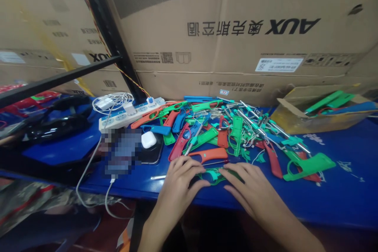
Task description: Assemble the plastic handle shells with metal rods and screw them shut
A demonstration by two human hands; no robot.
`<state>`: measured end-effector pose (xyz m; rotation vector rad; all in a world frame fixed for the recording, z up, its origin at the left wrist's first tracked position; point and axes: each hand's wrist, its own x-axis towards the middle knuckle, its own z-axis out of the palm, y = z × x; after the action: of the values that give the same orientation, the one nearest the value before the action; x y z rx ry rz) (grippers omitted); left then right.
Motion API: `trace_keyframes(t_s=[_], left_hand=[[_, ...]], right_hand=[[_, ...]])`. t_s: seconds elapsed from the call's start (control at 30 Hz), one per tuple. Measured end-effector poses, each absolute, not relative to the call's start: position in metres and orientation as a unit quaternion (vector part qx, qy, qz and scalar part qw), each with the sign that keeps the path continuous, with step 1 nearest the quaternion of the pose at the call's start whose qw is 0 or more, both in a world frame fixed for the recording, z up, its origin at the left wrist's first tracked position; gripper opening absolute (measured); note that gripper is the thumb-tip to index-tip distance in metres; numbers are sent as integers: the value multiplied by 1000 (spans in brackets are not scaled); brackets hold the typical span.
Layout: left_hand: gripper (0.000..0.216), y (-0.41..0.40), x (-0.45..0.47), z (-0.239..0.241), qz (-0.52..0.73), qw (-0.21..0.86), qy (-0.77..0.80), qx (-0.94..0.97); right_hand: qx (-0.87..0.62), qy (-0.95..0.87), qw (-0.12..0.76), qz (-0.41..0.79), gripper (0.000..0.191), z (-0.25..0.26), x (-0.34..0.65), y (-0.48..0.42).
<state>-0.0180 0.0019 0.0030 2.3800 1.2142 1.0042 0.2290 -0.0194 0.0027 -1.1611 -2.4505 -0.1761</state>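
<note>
At the front edge of the blue table, my left hand (183, 179) and my right hand (251, 183) are closed on the two ends of a green lighter shell (220, 182). A teal piece (214, 174) shows inside it, between my fingertips. A thin metal tube (158, 177) pokes out to the left of my left hand; whether it joins the shell is hidden. Just behind my hands lies an orange lighter shell (209, 154). A heap of red, blue and green shells and metal lighter tubes (253, 120) with teal ends and wires spreads beyond it.
A white power strip (119, 119) with plugs and cables stands left, near a blurred-out phone (122, 151) and a white earphone case (148, 140). At right is an open carton (313, 120) holding green and blue shells. Large cardboard boxes (236, 55) wall the back.
</note>
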Motion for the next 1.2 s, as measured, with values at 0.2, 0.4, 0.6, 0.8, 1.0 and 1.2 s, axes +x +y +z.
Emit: trace_keyframes(t_s=[0.2,0.4,0.6,0.8,1.0,1.2], left_hand=[[20,3,-18,3,346,144,420,827],[23,2,-17,1,355,132,418,826],[23,-2,-21,3,351,91,425,829],[21,-3,-29,4,316,75,398,858],[18,-2,-27,4,304,85,392,864],[16,-4,-26,7,279,90,409,864]], right_hand=[[-418,-878,222,-71,29,-1,230,-22],[-417,-868,247,-109,32,-8,228,-23],[-429,-854,289,-58,27,-8,229,-25],[-439,-851,282,-62,26,-6,227,-24],[-427,-868,253,-3,30,3,220,-18],[-423,-869,250,49,24,3,218,-14]])
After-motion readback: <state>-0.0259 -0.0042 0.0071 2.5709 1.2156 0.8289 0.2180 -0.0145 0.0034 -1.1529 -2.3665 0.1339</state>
